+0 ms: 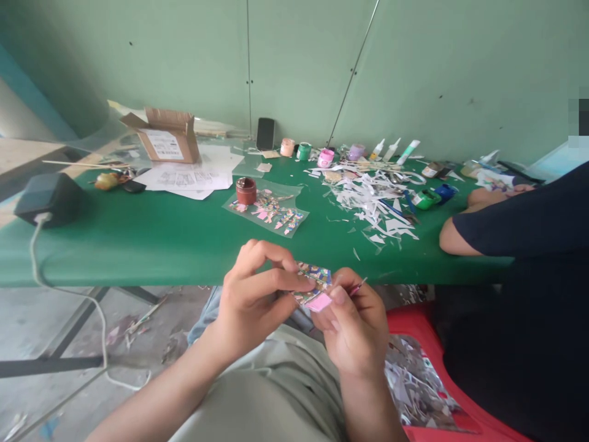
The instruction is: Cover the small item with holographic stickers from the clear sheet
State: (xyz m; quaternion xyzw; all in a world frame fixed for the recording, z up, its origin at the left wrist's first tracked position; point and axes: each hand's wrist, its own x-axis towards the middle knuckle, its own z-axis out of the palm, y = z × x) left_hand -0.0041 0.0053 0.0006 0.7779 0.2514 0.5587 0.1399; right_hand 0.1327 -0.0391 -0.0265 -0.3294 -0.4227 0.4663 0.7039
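Note:
Just in front of the table's near edge, I hold a small colourful patterned piece (314, 277) with a pink part along its lower side. My left hand (262, 288) grips it from the left, fingers bent over its top. From the right, the thumb and fingers of my right hand (354, 319) pinch its pink end. A thin dark stick-like tool (359, 286) pokes out between the right fingers; most of it is hidden, so its kind is unclear. Beyond my hands, a clear plastic sheet (294, 226) bears similar patterned pieces and a brown-red paint jar (246, 191).
White paper scraps (368, 196) lie heaped right of the sheet, with paint jars (326, 158) and glue tubes (408, 151) behind. A cardboard box (168, 138) and printed papers (216, 166) are at back left. A co-worker's arm (506, 215) reaches in beside a red chair (409, 316).

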